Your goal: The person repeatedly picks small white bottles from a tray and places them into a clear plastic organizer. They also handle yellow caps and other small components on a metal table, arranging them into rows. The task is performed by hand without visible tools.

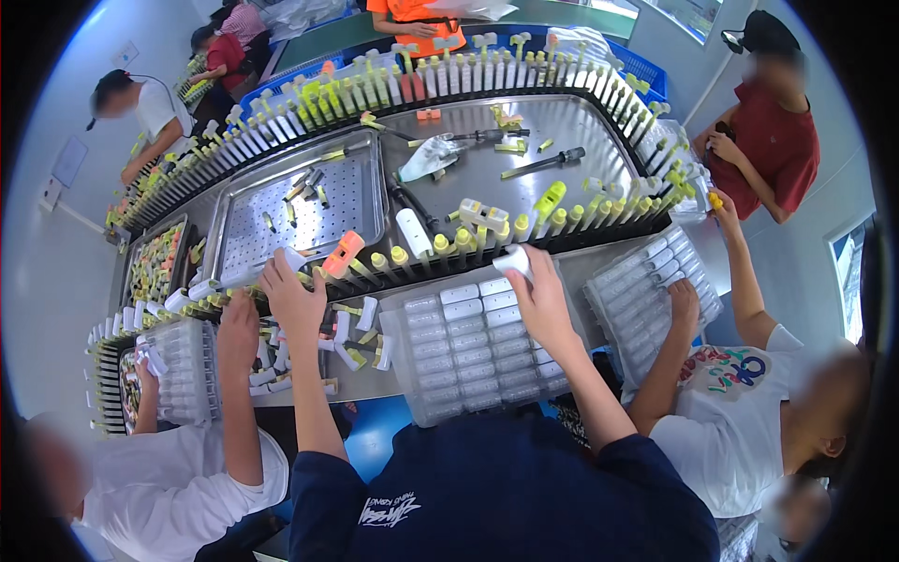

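My right hand (546, 302) pinches a smooth white plastic piece (513, 262) above the clear blister tray (403, 379). Rows of white oblong pieces (478, 365) fill much of that tray. Farther left, my left hand (292, 298) reaches to the near edge of the black rack. Its fingers close about a small white plastic piece (295, 259), partly hidden by the fingertips. Just right of it an orange clip-like piece (344, 253) sits on the rack. Yellow-topped tubes (400, 256) stand upright along the rack, and a white-headed piece (413, 233) leans among them.
Inside the rack loop lie a perforated metal tray (309, 206), a white glove (431, 157) and black screwdriver-like tools (552, 161). Loose white and yellow parts (351, 337) are scattered by my left forearm. Co-workers' hands (685, 304) (239, 328) work close on both sides.
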Demonstrator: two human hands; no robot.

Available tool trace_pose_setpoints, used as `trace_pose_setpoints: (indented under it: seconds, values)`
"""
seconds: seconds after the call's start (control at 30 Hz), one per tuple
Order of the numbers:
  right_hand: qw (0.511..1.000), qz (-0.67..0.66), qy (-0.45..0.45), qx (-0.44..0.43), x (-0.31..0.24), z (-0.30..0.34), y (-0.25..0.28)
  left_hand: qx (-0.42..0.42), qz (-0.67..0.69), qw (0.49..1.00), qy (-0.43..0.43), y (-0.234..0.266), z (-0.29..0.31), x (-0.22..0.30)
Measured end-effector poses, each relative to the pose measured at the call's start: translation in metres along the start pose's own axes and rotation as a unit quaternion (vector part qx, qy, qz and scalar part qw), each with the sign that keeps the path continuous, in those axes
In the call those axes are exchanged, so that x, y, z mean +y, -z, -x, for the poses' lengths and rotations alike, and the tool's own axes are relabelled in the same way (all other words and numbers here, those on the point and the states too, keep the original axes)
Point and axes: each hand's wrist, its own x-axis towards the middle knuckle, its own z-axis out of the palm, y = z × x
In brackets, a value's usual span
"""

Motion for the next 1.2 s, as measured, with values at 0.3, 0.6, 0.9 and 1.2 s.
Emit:
trace_pose_setpoints:
  seconds: [0.3, 0.6, 0.9, 1.2]
  values:
    - [0.918, 0.364, 0.152, -0.036, -0.013, -0.103, -0.138, -0.029, 0.136, 0.979, -0.149, -0.018, 0.143, 0.108]
    - [0.963, 0.087, 0.249, -0.047, -0.013, 0.009, -0.081, -0.223, 0.288, 0.903, -0.229, -0.099, 0.154, 0.19]
    - [0.949, 0.272, 0.022, -0.161, 0.1, 0.188, 0.057, -0.322, 0.22, 0.868, -0.309, -0.097, 0.113, 0.168]
    - [0.924, 0.294, 0.12, -0.215, 0.135, 0.17, 0.057, -0.18, 0.273, 0.89, -0.317, 0.017, 0.05, 0.207]
